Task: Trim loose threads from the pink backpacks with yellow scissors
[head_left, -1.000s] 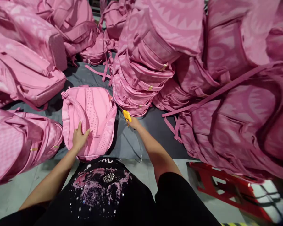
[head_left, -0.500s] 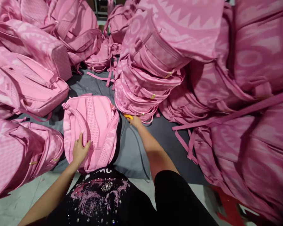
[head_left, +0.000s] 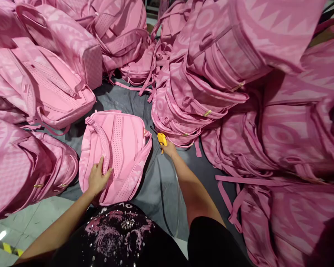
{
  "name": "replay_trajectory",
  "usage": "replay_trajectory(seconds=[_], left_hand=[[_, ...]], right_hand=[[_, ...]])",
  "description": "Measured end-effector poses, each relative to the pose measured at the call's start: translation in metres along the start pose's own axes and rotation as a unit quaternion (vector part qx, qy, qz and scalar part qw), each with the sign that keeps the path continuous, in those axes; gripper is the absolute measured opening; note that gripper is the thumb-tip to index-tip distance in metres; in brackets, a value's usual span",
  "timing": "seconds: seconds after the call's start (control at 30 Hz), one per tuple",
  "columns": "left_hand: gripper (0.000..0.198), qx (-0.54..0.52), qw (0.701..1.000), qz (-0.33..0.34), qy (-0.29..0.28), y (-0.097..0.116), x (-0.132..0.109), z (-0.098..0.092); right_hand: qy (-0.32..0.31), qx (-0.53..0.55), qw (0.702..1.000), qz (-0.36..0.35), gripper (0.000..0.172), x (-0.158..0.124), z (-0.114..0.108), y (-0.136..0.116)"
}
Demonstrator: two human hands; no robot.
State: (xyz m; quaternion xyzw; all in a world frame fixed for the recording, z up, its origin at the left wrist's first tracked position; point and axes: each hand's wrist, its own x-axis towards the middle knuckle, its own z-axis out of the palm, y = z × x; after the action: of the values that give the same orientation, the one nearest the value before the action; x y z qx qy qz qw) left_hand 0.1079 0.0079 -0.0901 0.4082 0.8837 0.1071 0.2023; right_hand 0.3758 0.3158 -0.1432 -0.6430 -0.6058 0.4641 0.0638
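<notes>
A pink backpack (head_left: 118, 129) lies on the dark grey cloth in front of me, its padded back panel and shoulder straps facing up. My left hand (head_left: 98, 178) rests on its lower left part, by a shoulder strap (head_left: 100, 135), with thumb and index finger apart. To the right of the backpack, my right hand (head_left: 169, 147) is wrapped round a yellow air blow gun (head_left: 161, 139). Its thin black nozzle points up and left, toward the backpack's upper right corner. A clear hose (head_left: 178, 200) runs over the cloth beneath my right arm.
A tall stack of pink backpacks (head_left: 196, 98) rises just beyond my right hand. More pink backpacks (head_left: 58, 85) crowd the left side, and others (head_left: 295, 137) fill the right. Loose straps (head_left: 235, 207) hang over the grey cloth (head_left: 163, 174). Pale floor tiles (head_left: 41, 211) show at lower left.
The view has shifted, so most things appear further right. My right hand has raised the blow gun, and its nozzle now shows beside the backpack. My left hand stays on the backpack.
</notes>
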Motion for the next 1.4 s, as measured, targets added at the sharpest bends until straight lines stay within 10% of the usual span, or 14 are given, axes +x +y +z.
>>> replay_trajectory(seconds=[0.3, 0.5, 0.63, 0.73, 0.83, 0.97, 1.03, 1.2, 1.4], left_hand=[[0.080, -0.012, 1.000, 0.015, 0.003, -0.002, 0.002, -0.003], [0.084, -0.172, 0.985, 0.028, 0.007, -0.002, -0.002, -0.004], [0.053, -0.518, 0.852, -0.012, -0.075, -0.010, -0.002, -0.002], [0.058, -0.629, 0.753, -0.068, -0.180, -0.016, -0.002, -0.008], [0.058, -0.514, 0.848, -0.088, -0.092, -0.012, -0.007, -0.021], [0.072, -0.179, 0.977, 0.074, 0.086, 0.013, -0.033, -0.027], [0.073, -0.085, 0.979, 0.178, 0.055, 0.031, -0.051, -0.017], [0.102, 0.011, 0.966, 0.240, -0.094, 0.067, -0.078, 0.031], [0.066, -0.238, 0.957, 0.138, -0.096, 0.062, -0.060, 0.043]], right_hand=[[-0.043, 0.203, 0.977, 0.054, 0.012, -0.116, -0.023, 0.010], [-0.069, 0.204, 0.976, 0.030, 0.047, -0.186, -0.042, -0.015], [-0.210, 0.016, 0.968, -0.137, 0.054, -0.223, -0.041, -0.049], [-0.156, -0.100, 0.955, -0.232, 0.057, -0.239, -0.029, -0.083], [-0.150, -0.230, 0.932, -0.236, 0.054, -0.249, -0.014, -0.111], [-0.087, -0.433, 0.884, -0.153, 0.054, -0.248, -0.017, -0.135], [0.018, -0.491, 0.862, -0.123, 0.059, -0.245, -0.026, -0.146], [-0.111, -0.578, 0.803, -0.098, 0.059, -0.260, -0.036, -0.158], [-0.119, -0.470, 0.874, -0.031, 0.050, -0.304, -0.053, -0.131]])
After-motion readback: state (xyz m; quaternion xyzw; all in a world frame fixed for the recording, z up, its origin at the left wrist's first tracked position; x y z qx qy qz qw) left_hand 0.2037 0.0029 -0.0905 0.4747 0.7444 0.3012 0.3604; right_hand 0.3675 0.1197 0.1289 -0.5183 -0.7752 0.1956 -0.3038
